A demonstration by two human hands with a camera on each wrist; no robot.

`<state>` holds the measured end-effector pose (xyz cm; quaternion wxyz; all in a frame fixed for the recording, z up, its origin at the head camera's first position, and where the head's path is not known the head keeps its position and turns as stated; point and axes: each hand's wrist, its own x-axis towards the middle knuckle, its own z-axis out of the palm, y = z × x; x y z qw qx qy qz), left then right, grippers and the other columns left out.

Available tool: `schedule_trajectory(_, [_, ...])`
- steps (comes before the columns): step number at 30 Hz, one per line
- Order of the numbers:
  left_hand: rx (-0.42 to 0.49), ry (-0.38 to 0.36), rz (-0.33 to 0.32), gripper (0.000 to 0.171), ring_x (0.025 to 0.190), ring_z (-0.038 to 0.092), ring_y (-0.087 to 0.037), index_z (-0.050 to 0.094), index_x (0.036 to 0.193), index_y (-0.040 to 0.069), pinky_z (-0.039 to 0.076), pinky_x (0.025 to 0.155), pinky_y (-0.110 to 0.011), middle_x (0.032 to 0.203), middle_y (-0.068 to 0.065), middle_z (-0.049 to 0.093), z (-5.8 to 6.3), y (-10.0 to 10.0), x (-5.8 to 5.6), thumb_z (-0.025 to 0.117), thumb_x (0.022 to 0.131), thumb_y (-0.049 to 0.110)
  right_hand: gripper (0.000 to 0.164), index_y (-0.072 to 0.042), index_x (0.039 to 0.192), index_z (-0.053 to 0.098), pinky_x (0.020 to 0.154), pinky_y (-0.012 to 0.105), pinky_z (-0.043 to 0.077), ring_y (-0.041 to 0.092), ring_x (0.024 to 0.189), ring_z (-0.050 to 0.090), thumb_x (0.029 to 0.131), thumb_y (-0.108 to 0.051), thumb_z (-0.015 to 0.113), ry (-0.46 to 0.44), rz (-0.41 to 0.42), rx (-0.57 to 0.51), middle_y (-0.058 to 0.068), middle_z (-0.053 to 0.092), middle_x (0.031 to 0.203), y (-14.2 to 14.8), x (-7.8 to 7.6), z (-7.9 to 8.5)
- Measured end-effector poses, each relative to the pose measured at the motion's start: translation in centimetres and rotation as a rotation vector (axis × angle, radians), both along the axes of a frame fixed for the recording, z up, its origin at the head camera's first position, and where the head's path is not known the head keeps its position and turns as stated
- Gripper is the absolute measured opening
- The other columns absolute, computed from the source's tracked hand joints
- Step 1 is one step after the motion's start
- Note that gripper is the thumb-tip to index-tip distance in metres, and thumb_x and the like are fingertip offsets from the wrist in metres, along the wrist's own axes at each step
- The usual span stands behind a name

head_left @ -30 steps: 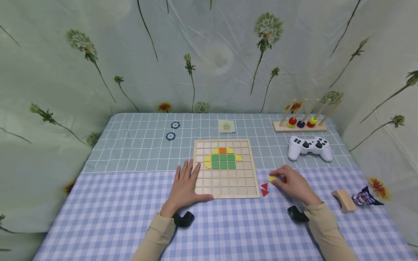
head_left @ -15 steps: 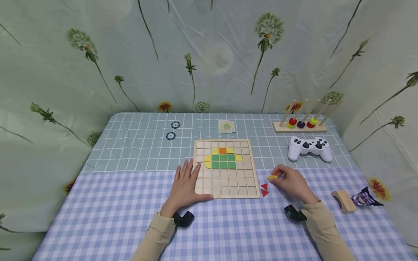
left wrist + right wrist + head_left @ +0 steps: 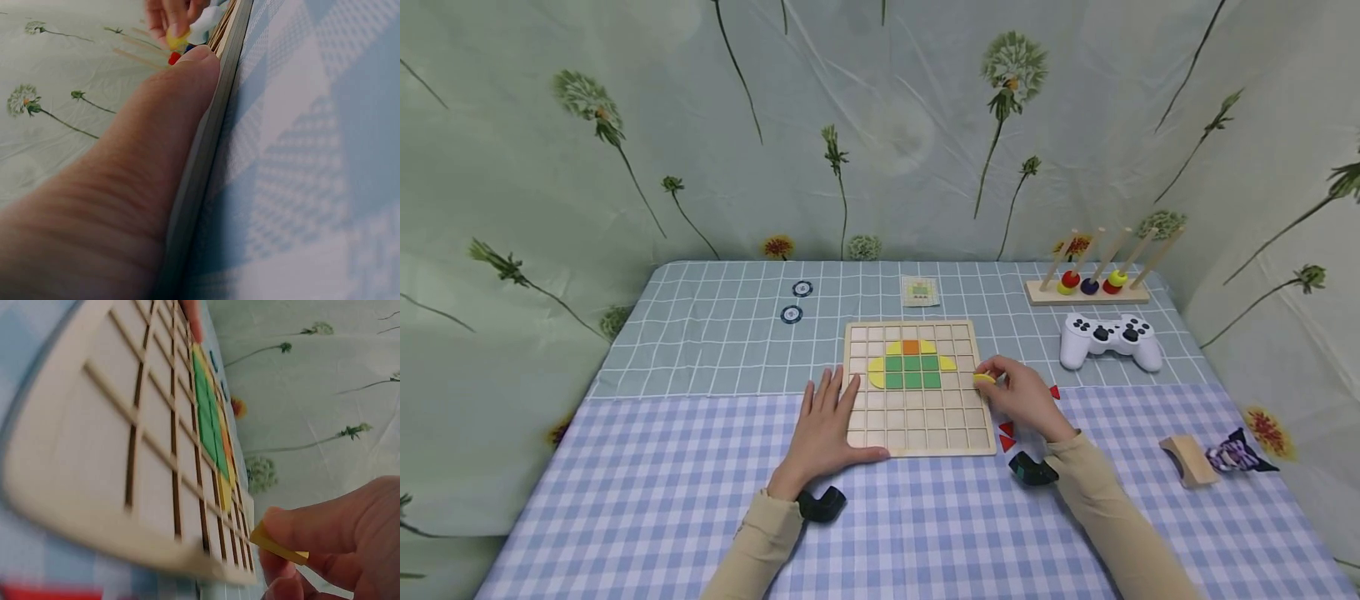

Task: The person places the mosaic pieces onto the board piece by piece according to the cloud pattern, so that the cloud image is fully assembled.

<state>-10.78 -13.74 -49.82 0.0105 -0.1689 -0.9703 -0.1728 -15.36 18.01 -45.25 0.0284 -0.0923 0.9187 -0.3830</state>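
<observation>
A square wooden grid board [image 3: 917, 419] lies on the table, with green, yellow and orange pieces set in its upper cells. My left hand [image 3: 827, 429] rests along the board's left edge, fingers spread and straight, thumb at the lower edge. Between thumb and fingers, my right hand [image 3: 1022, 398] pinches a small yellow tile [image 3: 279, 547]. That tile shows over the board's right border in the head view, raised above the board in the right wrist view. Two red triangles [image 3: 1007, 443] lie just off the board's right side; another red triangle [image 3: 1055, 392] peeks out beyond the right hand.
Behind the board lies a small pattern card [image 3: 921, 291]. Two round chips [image 3: 792, 314] are at back left. A peg stand with beads [image 3: 1087, 293] and a white game controller [image 3: 1110, 342] occupy the back right. A wooden arch block [image 3: 1189, 461] and a purple wrapped packet [image 3: 1237, 453] sit at right.
My right hand has lifted the yellow tile and carried it left and away from me, to the board's right border. A red triangle behind it has come into view. The left hand stays put.
</observation>
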Motion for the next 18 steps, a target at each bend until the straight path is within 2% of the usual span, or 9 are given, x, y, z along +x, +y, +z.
schedule_trajectory(6, [-0.007, 0.000, -0.003, 0.122, 0.143, -0.004, -0.029, 0.017, 0.153, 0.011, -0.007, 0.112, -0.046, 0.157, -0.016, 0.007, 0.0, 0.0, -0.1, 0.052, 0.064, 0.087, 0.013, -0.006, 0.092, 0.064, 0.054, 0.028, 0.038, 0.016, 0.063, 0.049, 0.083, -0.013, 0.070, -0.025, -0.045, -0.110, 0.003, 0.062, 0.079, -1.7, -0.9, -0.4])
schedule_trajectory(10, [-0.005, -0.004, -0.008, 0.122, 0.143, -0.004, -0.030, 0.017, 0.153, 0.010, -0.006, 0.112, -0.046, 0.157, -0.016, 0.006, 0.0, 0.0, -0.1, 0.053, 0.064, 0.086, 0.016, -0.003, 0.094, 0.065, 0.051, 0.026, 0.037, 0.016, 0.061, 0.049, 0.082, -0.011, 0.071, -0.053, -0.066, -0.178, 0.002, 0.064, 0.075, -2.6, -1.2, -0.7])
schedule_trajectory(14, [-0.004, -0.008, -0.005, 0.122, 0.143, -0.004, -0.030, 0.017, 0.153, 0.010, -0.006, 0.112, -0.047, 0.157, -0.016, 0.006, 0.0, 0.0, 0.0, 0.053, 0.064, 0.086, 0.019, -0.002, 0.100, 0.068, 0.048, 0.024, 0.033, 0.015, 0.055, 0.044, 0.083, -0.011, 0.069, -0.049, -0.050, -0.193, 0.001, 0.065, 0.074, -3.2, -1.3, -0.9])
schedule_trajectory(18, [-0.002, -0.008, -0.003, 0.122, 0.143, -0.004, -0.029, 0.018, 0.153, 0.010, -0.005, 0.112, -0.047, 0.157, -0.016, 0.006, 0.0, -0.1, 0.0, 0.054, 0.064, 0.086, 0.016, -0.003, 0.097, 0.068, 0.049, 0.025, 0.034, 0.014, 0.056, 0.046, 0.083, -0.011, 0.069, -0.039, -0.048, -0.192, 0.001, 0.066, 0.074, -3.5, -1.3, -0.9])
